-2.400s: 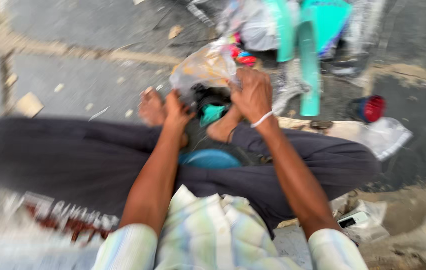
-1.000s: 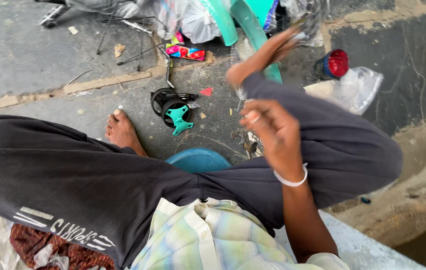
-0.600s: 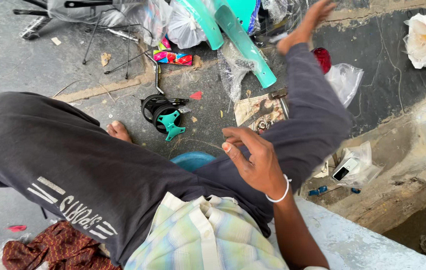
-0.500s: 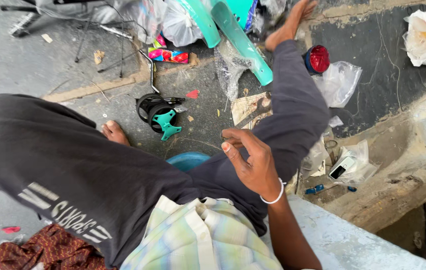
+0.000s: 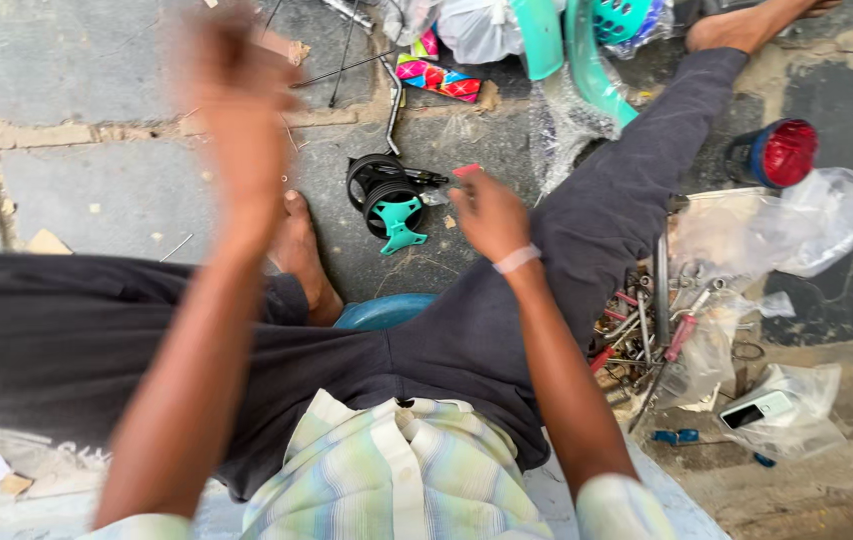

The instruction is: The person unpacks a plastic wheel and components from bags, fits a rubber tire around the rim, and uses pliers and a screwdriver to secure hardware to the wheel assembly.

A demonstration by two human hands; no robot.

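My left hand [image 5: 232, 95] is raised above the ground at the upper left, too blurred by motion to show whether it holds anything. My right hand [image 5: 487, 212], with a white band at the wrist, reaches forward over my dark trouser leg. Its curled fingers are close to a small red piece [image 5: 467, 170]; I cannot tell whether they grip it. Just to its left, a small black wheel with a teal hub [image 5: 392, 200] lies on the stone floor beside my bare foot [image 5: 302, 250]. I sit on a blue stool [image 5: 382, 312].
A pile of hand tools [image 5: 647, 320] and plastic bags [image 5: 817, 215] lie at my right. A teal frame [image 5: 587, 60], metal rods [image 5: 387, 90], a colourful packet [image 5: 437, 78] and a red-and-blue round part [image 5: 777, 152] lie ahead. A white device in a bag [image 5: 762, 408] sits lower right.
My left hand has swung up into view. My right hand has moved forward from above my lap towards the wheel. The view has shifted left.
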